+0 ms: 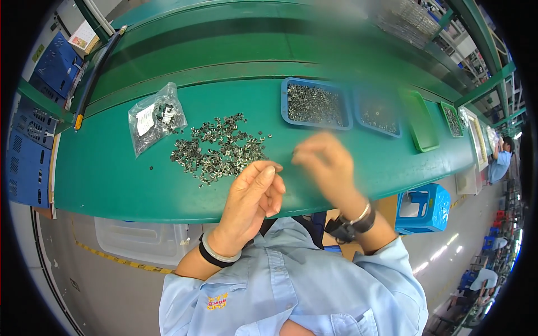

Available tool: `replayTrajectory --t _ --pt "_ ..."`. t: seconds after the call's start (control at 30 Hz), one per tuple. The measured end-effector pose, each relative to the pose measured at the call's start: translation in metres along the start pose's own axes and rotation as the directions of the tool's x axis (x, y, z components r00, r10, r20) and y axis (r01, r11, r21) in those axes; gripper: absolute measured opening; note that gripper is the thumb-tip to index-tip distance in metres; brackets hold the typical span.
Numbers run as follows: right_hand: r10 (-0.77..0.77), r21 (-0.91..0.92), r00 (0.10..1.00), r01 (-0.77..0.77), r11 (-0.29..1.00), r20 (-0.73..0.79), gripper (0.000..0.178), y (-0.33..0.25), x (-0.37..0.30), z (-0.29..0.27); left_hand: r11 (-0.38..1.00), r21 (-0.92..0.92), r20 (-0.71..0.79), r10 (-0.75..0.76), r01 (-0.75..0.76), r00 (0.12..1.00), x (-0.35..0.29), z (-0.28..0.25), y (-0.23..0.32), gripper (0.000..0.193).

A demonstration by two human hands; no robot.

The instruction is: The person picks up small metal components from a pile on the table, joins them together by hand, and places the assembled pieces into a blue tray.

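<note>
My left hand [253, 193] is raised over the near edge of the green table, thumb and forefinger pinched together. Whatever sits in that pinch is too small to name. Just right of it, my right hand [328, 167] is smeared by motion; its fingers bend toward the left hand, and I cannot make out anything in them. Beyond the left hand spreads a loose heap of small shiny metal parts [218, 148]. A clear plastic bag [154, 120] with a white label and more such parts lies left of the heap. Past the right hand stands a blue tray [284, 106] filled with small metal pieces.
Right of the blue tray are a second, blurred blue tray [399, 115], a long green tray [420, 120] and a small green tray [451, 120] of parts. Below the table edge are a blue stool [423, 208] and a clear plastic bin [140, 241]. A co-worker [499, 162] is at far right.
</note>
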State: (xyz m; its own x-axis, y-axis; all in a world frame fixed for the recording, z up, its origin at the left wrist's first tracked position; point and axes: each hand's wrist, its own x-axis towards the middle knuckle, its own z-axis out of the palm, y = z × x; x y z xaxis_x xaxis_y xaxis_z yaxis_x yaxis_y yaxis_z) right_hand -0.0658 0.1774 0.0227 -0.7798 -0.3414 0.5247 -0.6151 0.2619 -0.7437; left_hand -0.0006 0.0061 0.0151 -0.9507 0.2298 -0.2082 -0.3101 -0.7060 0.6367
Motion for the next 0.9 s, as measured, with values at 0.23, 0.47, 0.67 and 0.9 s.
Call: replayTrajectory --t 0.23,0.47,0.67,0.9 --pt "-0.008 -0.354 0.999 0.025 0.935 0.050 0.013 0.029 0.054 -0.018 0.999 -0.021 -0.012 -0.028 0.028 1.000 -0.008 -0.017 -0.001 0.015" --pt "0.072 -0.473 0.862 0.204 0.857 0.502 0.015 0.026 0.058 0.018 0.996 -0.055 0.025 -0.070 0.072 0.997 -0.007 -0.026 0.000 0.014" --pt "0.082 -0.383 0.865 0.132 0.914 0.495 0.014 0.025 0.056 0.017 0.992 -0.082 0.054 -0.096 0.100 0.994 -0.006 -0.027 0.001 0.015" --pt "0.383 0.382 0.847 -0.513 0.769 0.368 0.012 -0.007 0.010 0.004 0.994 -0.035 0.046 -0.097 0.099 0.994 -0.004 -0.019 0.001 0.016"
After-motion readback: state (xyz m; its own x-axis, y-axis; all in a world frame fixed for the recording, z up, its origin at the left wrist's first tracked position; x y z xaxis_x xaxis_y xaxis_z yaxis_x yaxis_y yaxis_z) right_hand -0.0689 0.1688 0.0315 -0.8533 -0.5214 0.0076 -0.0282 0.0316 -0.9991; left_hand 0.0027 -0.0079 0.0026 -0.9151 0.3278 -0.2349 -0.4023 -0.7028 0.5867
